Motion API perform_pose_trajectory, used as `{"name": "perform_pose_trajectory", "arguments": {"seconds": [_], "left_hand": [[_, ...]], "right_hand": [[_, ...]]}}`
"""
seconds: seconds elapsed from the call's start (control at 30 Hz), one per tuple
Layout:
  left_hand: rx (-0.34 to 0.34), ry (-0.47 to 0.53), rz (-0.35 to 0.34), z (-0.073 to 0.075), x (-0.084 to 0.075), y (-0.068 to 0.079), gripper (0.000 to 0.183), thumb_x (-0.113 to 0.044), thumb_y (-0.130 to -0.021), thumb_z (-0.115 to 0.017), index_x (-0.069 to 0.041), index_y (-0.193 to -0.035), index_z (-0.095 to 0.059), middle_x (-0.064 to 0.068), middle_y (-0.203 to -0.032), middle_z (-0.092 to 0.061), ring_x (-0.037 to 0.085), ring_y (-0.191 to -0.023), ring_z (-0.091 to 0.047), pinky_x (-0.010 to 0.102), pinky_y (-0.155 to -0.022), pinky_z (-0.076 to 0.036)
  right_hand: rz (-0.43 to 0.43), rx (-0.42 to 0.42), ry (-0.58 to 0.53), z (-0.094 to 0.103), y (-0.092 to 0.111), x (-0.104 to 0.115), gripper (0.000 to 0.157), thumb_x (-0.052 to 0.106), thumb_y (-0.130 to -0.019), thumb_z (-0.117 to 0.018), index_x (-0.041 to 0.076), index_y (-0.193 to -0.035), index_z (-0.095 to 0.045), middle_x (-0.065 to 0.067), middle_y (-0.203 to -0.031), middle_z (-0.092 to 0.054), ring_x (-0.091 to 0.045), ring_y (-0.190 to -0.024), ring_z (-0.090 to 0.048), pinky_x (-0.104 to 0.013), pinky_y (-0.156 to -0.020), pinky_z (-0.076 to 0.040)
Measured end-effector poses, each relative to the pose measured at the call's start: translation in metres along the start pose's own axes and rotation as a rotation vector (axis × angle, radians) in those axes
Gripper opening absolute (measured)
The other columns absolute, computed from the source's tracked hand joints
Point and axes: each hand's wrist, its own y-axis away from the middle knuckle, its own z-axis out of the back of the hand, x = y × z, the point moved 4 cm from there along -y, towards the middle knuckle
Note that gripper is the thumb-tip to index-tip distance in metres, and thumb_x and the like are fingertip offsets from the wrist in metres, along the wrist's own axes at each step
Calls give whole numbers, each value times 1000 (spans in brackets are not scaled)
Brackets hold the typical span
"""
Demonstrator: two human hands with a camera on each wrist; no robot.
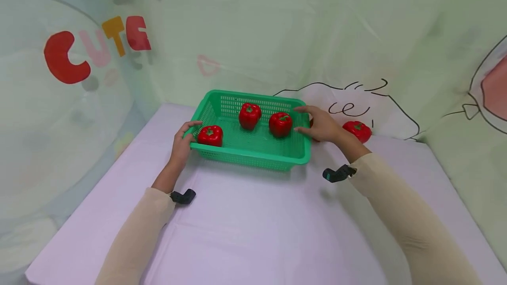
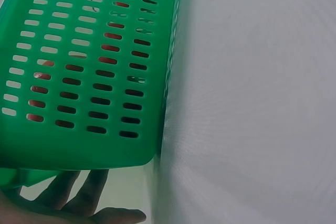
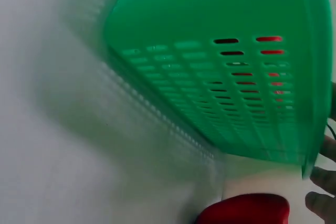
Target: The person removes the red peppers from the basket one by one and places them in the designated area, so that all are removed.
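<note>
The person is holding a green basket [image 1: 257, 155] at 12 o'clock, towards the back of the pale table [image 1: 237, 232]. The left hand [image 1: 182, 143] is gripping its 9 o'clock end, fingers curling over; the right hand [image 1: 322, 124] is holding the 3 o'clock end, thumb and fingers spreading wide. Inside, one red pepper [image 1: 210, 136] is sitting at 8 o'clock, a second pepper [image 1: 249, 116] at 12, a third pepper [image 1: 280, 125] at 3. A fourth pepper [image 1: 357, 131] is lying outside, farther off at 3 o'clock.

Shows as a green, slotted basket [image 1: 253, 155], open side up. Carries a red pepper [image 1: 211, 136] in the basket's near left corner, a second pepper [image 1: 249, 117] toward its back wall, a third pepper [image 1: 280, 125] toward its right end.
</note>
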Motion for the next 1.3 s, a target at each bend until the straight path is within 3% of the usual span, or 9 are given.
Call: {"name": "perform_pose_trajectory", "arguments": {"seconds": [0.2, 0.33, 0.53, 0.7, 1.07, 1.17, 1.3], "left_hand": [[0, 0, -12, -1, 3, -1, 59, 9, -81, -32, 3, -136, -51, 18, -150, -44, 24, -149, -26, 42, -114, -26], [-5, -2, -27, -1, 3, -1, 58, 10, -81, -32, 4, -136, -51, 20, -150, -44, 26, -149, -26, 45, -117, -24], [1, 3, -26, -3, 2, -1, 57, 10, -82, -31, 5, -136, -51, 19, -148, -45, 25, -149, -26, 42, -115, -25], [-6, -2, -9, -2, 4, -1, 58, 9, -82, -32, 2, -136, -52, 17, -149, -45, 23, -148, -27, 39, -108, -29], [-2, -17, -20, -2, 3, -1, 57, 8, -82, -32, 3, -135, -52, 18, -149, -45, 25, -149, -27, 46, -118, -25], [-3, -19, -22, -2, 1, -1, 57, 8, -82, -32, 3, -135, -52, 18, -149, -45, 26, -149, -26, 47, -119, -24], [-6, -16, -17, -2, 0, 0, 58, 8, -81, -32, 3, -135, -52, 19, -149, -45, 26, -150, -25, 47, -120, -23]], "right_hand": [[42, 118, 120, -13, -24, 9, 70, 17, -85, -73, 7, -147, -42, -23, -152, -38, -44, -140, -35, -63, -106, -37], [8, 174, 214, -16, -38, 15, 72, 13, -85, -72, 12, -149, -40, -24, -154, -34, -46, -138, -36, -63, -104, -39], [-56, 265, 303, -22, -50, 18, 76, 14, -85, -73, 12, -151, -37, -23, -154, -36, -45, -142, -31, -66, -116, -15], [-69, 257, 309, -27, -53, 18, 70, 13, -85, -74, 9, -147, -41, -21, -150, -42, -44, -141, -31, -68, -116, -8], [-3, 192, 324, -32, -53, 18, 45, 27, -82, -78, 8, -117, -57, -15, -119, -62, -34, -116, -52, -68, -114, -17], [-32, 187, 312, -32, -54, 16, 56, 29, -81, -79, 7, -126, -52, -15, -124, -61, -35, -119, -52, -66, -116, -15], [-77, 197, 316, -32, -55, 14, 83, 28, -81, -79, 4, -147, -35, -21, -145, -49, -41, -135, -42, -64, -118, -9]]}}
